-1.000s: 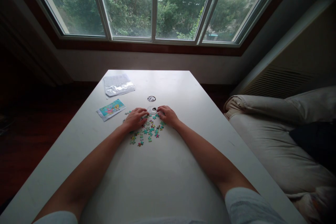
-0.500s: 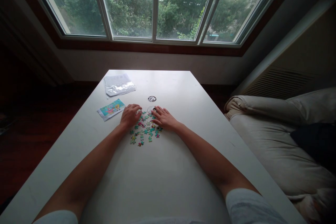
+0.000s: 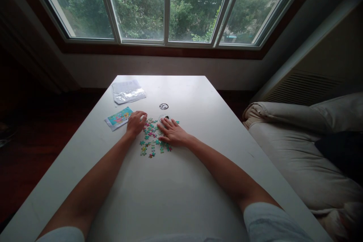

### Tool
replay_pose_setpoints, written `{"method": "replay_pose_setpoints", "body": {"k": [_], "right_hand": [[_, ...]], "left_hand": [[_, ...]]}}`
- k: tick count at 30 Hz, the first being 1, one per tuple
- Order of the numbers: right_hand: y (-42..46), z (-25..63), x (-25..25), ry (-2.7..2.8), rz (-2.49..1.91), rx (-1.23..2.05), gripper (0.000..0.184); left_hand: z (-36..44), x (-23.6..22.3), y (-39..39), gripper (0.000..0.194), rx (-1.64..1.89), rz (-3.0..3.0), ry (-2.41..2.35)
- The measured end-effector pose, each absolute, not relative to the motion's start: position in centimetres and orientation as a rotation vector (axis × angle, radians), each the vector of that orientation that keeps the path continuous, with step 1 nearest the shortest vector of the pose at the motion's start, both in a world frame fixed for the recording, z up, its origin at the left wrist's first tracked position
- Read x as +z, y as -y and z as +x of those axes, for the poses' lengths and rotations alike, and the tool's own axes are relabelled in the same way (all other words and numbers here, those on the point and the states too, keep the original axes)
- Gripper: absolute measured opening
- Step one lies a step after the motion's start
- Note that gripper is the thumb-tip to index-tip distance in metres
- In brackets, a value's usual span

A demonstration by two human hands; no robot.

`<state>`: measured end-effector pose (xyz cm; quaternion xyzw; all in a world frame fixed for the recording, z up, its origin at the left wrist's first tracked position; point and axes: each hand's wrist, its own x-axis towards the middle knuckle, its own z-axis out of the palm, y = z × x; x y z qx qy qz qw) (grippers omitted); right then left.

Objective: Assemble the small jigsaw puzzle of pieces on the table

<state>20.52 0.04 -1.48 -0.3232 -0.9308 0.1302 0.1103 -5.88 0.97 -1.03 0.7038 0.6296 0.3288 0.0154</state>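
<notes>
Spread wide and flat over the puzzle pieces [image 3: 149, 134] with the right hand [image 3: 173, 133], hiding some of them and the near edge of a clear round thing [image 3: 162, 117]. Curled up narrow at the pile's left side with the left hand [image 3: 136, 122]; cannot tell about any piece in its grip. Under it all, a shiny white table [image 3: 170, 189]. Beside the left hand, a bright picture card [image 3: 117, 118], its end covered. Farther back, a black-and-white circle [image 3: 163, 106] and a shiny bag [image 3: 129, 92]. Past the table, a big window [image 3: 141, 7]; to the right, a pale couch [image 3: 283, 155]; to the left, dark red floor [image 3: 42, 151].
</notes>
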Motion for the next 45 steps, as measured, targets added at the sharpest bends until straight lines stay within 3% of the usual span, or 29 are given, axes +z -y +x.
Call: {"method": "replay_pose_setpoints", "body": {"k": [8, 14, 21, 29, 45], "right_hand": [[0.2, 19.8, -1.4, 2.759, -0.854, 0.358, 0.077], [-1.3, 21.4, -1.5, 2.660, -1.115, 0.359, 0.082], [-1.6, 21.8, -1.7, 2.686, -1.184, 0.446, 0.086], [-0.4, 21.0, -0.4, 2.822, -1.176, 0.447, 0.091], [-0.4, 20.4, -1.3, 2.789, -0.933, 0.343, 0.077]], "left_hand": [[-8.2, -1.4, -1.8, 0.039, 0.969, 2.149, -1.991], [-7.5, -2.0, -1.7, 0.037, 0.800, 2.346, -1.800], [-6.6, -2.9, -1.3, 0.056, 0.536, 2.468, -1.685], [-5.5, -2.8, -0.5, 0.065, 0.354, 2.505, -1.605], [-5.1, -2.8, -1.0, 0.056, 0.607, 2.438, -1.637]]}}
